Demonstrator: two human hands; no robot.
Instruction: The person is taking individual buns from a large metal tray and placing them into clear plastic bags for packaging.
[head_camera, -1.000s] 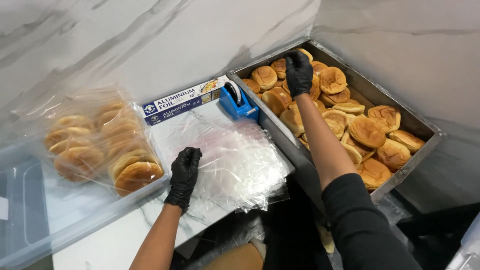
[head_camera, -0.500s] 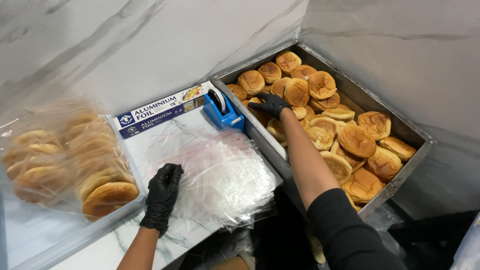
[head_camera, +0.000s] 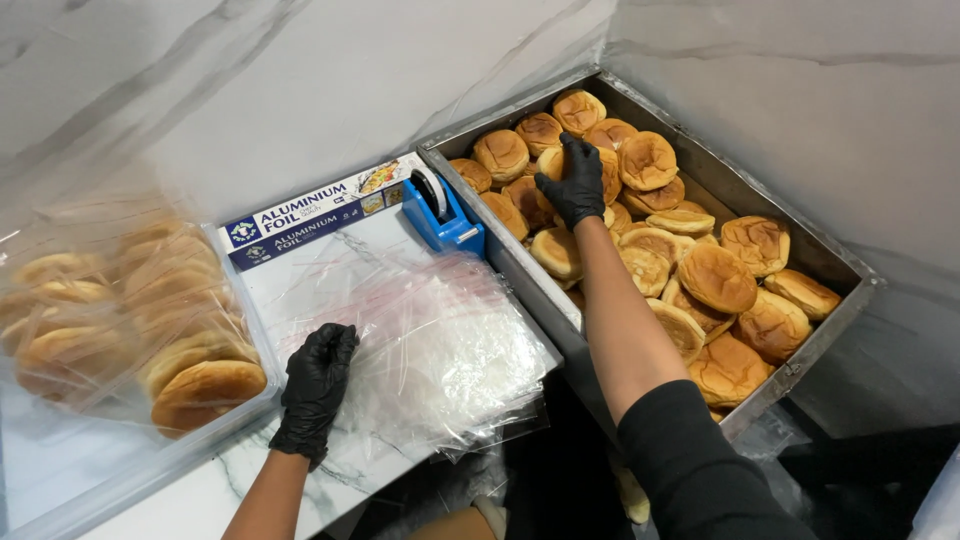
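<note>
Buns fill the metal tray (head_camera: 815, 265) at two o'clock; the right hand (head_camera: 572, 180) closes its gloved fingers on one bun (head_camera: 560, 165) near the far end. Left hand (head_camera: 318, 385) lies spread, palm down, on the stack of clear bags (head_camera: 440, 345) on the tabletop (head_camera: 300, 300), holding nothing.
</note>
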